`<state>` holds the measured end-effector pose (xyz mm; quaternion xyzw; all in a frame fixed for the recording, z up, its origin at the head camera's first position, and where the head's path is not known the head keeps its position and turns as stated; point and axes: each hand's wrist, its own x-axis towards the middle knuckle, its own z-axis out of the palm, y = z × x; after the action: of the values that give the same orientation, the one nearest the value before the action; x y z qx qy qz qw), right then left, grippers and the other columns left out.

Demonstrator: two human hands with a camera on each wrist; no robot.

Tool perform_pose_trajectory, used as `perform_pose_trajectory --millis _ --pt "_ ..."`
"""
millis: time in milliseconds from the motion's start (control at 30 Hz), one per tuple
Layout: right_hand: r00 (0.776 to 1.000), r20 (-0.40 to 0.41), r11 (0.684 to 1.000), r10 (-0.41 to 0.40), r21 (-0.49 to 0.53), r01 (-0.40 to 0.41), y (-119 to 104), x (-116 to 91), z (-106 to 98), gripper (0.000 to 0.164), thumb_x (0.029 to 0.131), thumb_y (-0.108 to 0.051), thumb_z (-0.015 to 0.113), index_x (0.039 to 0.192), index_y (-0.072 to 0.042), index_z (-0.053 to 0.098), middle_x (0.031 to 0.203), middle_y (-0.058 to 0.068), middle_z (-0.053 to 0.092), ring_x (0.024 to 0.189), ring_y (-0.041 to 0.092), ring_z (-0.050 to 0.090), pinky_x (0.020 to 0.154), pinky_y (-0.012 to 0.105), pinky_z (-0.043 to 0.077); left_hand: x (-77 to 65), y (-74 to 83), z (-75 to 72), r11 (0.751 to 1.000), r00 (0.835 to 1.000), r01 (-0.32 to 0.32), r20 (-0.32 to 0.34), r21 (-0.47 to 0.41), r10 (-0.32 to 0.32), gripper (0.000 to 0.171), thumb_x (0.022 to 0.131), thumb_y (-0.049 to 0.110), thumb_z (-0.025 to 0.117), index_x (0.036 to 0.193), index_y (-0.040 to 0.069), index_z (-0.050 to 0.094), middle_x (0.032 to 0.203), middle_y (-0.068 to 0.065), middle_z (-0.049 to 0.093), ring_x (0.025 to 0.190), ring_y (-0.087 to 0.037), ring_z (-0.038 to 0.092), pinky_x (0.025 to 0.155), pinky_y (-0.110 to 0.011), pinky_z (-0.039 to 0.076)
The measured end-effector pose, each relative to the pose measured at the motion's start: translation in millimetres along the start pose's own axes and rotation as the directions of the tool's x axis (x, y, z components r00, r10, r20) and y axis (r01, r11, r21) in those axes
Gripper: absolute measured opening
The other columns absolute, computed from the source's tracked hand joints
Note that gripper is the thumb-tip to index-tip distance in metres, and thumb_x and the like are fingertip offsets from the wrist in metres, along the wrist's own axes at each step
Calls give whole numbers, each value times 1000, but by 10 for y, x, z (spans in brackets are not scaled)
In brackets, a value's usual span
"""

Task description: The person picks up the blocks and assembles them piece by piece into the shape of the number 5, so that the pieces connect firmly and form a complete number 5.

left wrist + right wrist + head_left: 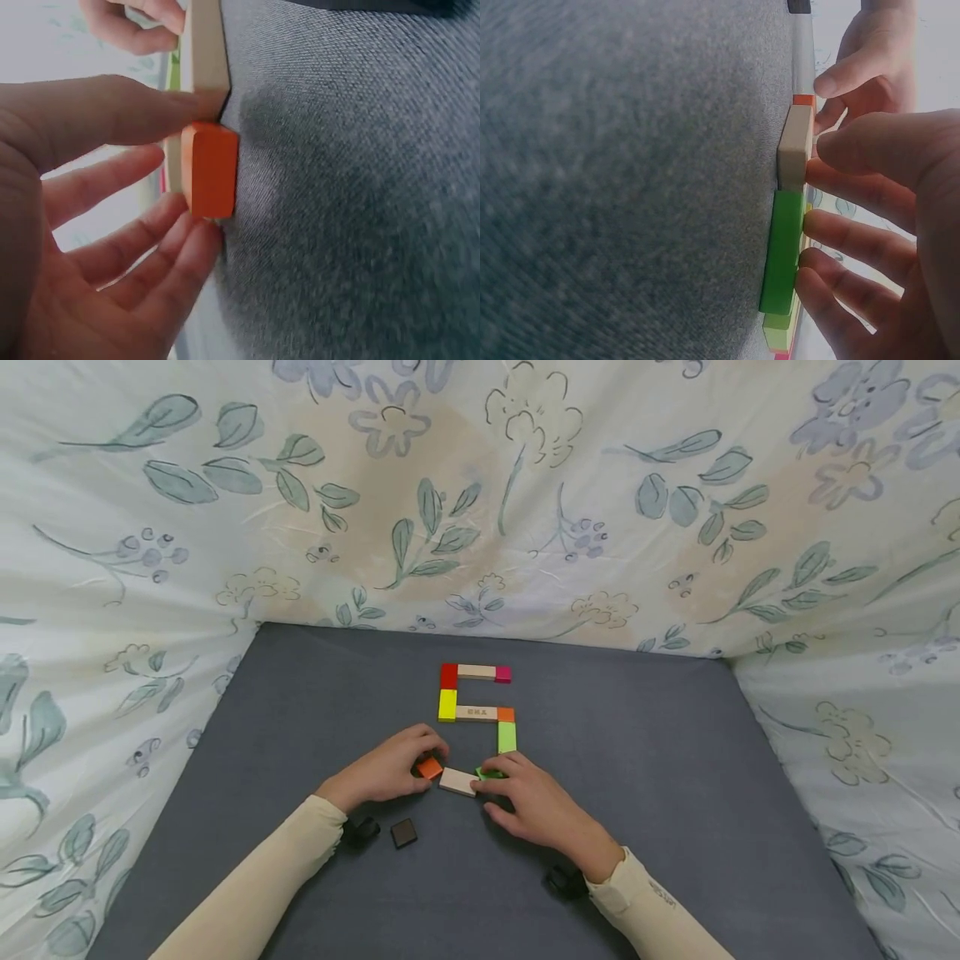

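Between the thumb and fingers of my left hand (pixel 393 766) is an orange block (pixel 212 171). The thumb lies at the seam with a plain wooden block (pixel 457 782), and fingertips reach the orange block's other end. That wooden block lies slightly slanted, with its left end against the orange one. My right hand (pixel 542 800) has its fingers spread over the wooden block's right end and a green block (pixel 784 251). In the head view the hand partly covers the green block. The right thumb stands apart from the other fingers.
Ahead lie joined blocks: red (pixel 448 676), wooden (pixel 477 672), pink (pixel 503 675), yellow (pixel 447 705), a printed wooden one (pixel 476 712), a small orange one (pixel 506 715) and light green (pixel 507 737). A dark square piece (pixel 403 833) lies nearer on the grey table (pixel 645 752). Floral cloth (pixel 480 552) surrounds it.
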<state>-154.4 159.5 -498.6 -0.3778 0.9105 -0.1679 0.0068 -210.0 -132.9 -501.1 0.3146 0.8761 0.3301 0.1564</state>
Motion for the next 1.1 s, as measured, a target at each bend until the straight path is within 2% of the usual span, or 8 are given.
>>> perform_pose_trajectory --millis 133,267,467,600,800,1100 --pt "1000 2 1000 0 -2 0 -2 5 -7 33 100 -24 81 133 -18 80 135 5 65 128 23 56 102 44 56 -127 17 -32 1000 998 7 -66 -9 -7 47 95 14 86 138 11 68 138 -5 57 122 -26 57 103 -48 53" --pt "1000 9 1000 2 -1 -2 -8 13 -16 34 101 -24 81 134 -18 79 136 5 64 129 23 55 102 44 55 -352 84 -81 1000 994 -4 -105 -17 2 53 94 18 88 142 9 66 140 -4 57 122 -28 58 102 -49 54" --pt "1000 10 1000 6 -4 -6 -13 16 -25 35 101 -24 80 135 -18 79 136 5 64 129 24 55 103 44 55 -686 180 -40 1000 998 11 -70 26 -9 45 92 21 90 131 13 70 133 2 60 123 -22 55 103 -51 52" --pt "1000 10 1000 10 2 -10 -12 3 -29 35 101 -23 80 135 -17 79 136 6 64 129 24 55 102 45 56 -820 220 79 1000 999 21 -37 23 -20 42 91 21 92 126 15 71 124 5 61 111 -16 58 93 -43 55" --pt "1000 4 1000 15 1 -15 1 -19 -16 35 100 -22 81 135 -17 79 136 6 64 128 25 55 102 45 56 -904 240 243 1000 999 17 -40 3 -17 43 89 15 92 127 13 71 118 6 61 98 -11 59 83 -33 56" --pt "1000 4 1000 4 -2 -4 -20 -6 -30 36 100 -22 82 135 -17 79 135 6 65 128 25 55 102 44 56 -913 248 317 996 995 89 -42 11 -88 40 89 4 89 125 11 72 116 6 62 95 -12 59 79 -34 55"
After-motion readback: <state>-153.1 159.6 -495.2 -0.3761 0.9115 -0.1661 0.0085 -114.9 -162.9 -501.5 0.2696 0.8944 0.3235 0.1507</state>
